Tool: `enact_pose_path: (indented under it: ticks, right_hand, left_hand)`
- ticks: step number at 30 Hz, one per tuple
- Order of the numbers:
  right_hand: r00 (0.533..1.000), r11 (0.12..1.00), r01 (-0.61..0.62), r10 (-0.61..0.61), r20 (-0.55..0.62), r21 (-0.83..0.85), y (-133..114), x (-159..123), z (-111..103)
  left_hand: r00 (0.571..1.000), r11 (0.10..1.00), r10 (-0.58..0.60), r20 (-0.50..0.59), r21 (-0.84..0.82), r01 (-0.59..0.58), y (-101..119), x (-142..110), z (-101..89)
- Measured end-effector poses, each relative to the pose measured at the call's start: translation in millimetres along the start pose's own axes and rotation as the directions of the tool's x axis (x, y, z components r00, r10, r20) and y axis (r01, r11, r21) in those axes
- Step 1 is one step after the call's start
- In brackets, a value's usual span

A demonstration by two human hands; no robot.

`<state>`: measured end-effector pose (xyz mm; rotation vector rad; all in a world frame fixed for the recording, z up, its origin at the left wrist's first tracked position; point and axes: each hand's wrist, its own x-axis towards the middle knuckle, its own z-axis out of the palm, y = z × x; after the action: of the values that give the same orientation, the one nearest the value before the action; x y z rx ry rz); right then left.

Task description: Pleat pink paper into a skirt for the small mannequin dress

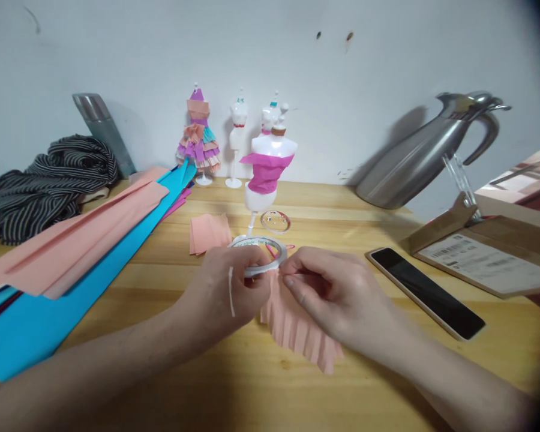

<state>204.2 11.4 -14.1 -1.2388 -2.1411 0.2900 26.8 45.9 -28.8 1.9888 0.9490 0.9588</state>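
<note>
My left hand (234, 282) is closed around a roll of double-sided tape (282, 255), its ring standing out above the fingers. A short white strip of tape (231, 291) is stuck on the back of that hand. From between both hands hangs a pleated piece of peach crepe paper (297, 330), fanned out toward the lower right. The fingers of my right hand (333, 285) pinch at its gathered top edge, right beside the tape roll; the exact contact is partly hidden. Just behind stands a small white mannequin (274, 146) wrapped in magenta paper (270, 171).
Peach squares (209, 233) lie behind my left hand. Long peach (94, 228) and blue paper sheets (67, 318) stretch along the left. Smaller mannequins, one in a ruffled dress (198, 141), stand by the wall. A phone (425, 292), cardboard box (486, 258) and steel jug (409, 156) are right.
</note>
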Motion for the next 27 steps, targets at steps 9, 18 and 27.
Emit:
enact_pose_path:
  ticks: [9, 18, 27]
  right_hand:
    - [0.999, 0.994, 0.042, -0.043, 0.013, 0.101, -2.7, 0.9, 0.6]
    - [0.999, 0.999, 0.047, -0.047, 0.000, 0.010, -1.6, 1.5, -1.2]
    - [0.997, 0.996, 0.074, -0.075, 0.018, 0.057, 1.9, 1.4, 1.5]
  left_hand:
    - [1.000, 0.996, 0.018, -0.017, 0.088, -0.017, -2.5, -0.2, 1.6]
    - [1.000, 0.996, 0.008, -0.027, 0.094, -0.005, -2.4, -0.3, 3.0]
    - [1.000, 0.991, 0.017, -0.018, 0.134, -0.014, -0.8, 1.0, 3.6]
